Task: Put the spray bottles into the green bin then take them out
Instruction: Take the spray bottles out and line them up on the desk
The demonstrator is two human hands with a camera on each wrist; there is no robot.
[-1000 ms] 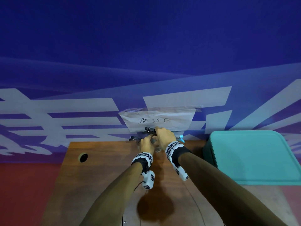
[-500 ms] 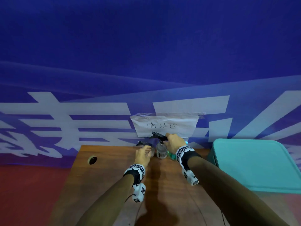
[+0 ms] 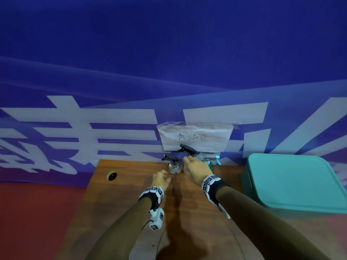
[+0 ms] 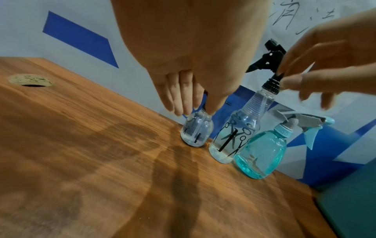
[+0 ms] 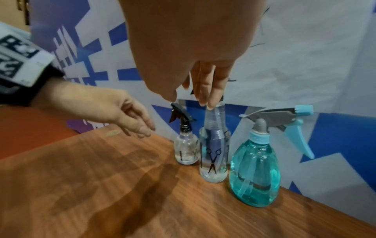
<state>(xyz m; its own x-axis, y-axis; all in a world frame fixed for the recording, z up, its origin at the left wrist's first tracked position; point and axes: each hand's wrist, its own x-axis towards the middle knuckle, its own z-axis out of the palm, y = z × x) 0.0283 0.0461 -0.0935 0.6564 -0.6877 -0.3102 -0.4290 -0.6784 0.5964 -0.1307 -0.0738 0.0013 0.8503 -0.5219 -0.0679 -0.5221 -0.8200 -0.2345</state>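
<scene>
Three spray bottles stand in a row at the far edge of the wooden table (image 3: 131, 194): a small clear bottle (image 5: 186, 151), a tall clear bottle (image 5: 214, 161) printed with scissors, and a teal bottle (image 5: 254, 173) with a grey and blue trigger. My left hand (image 5: 140, 127) hovers open just short of the small clear bottle (image 4: 196, 133), holding nothing. My right hand (image 4: 284, 78) is over the tall clear bottle (image 4: 234, 138), with straight, spread fingers whose tips are at its black neck. The green bin (image 3: 293, 182) sits on the right, showing a flat closed top.
A blue and white banner with a taped paper sign (image 3: 195, 137) rises directly behind the bottles. A round cable hole (image 3: 112, 175) is in the table's far left corner. The near part of the table holds only my forearms. Red floor lies to the left.
Both hands were on bottles at the table's back edge a second ago. The left hand has drawn back from the small bottle; the right hand's fingers have loosened at the tall bottle's neck.
</scene>
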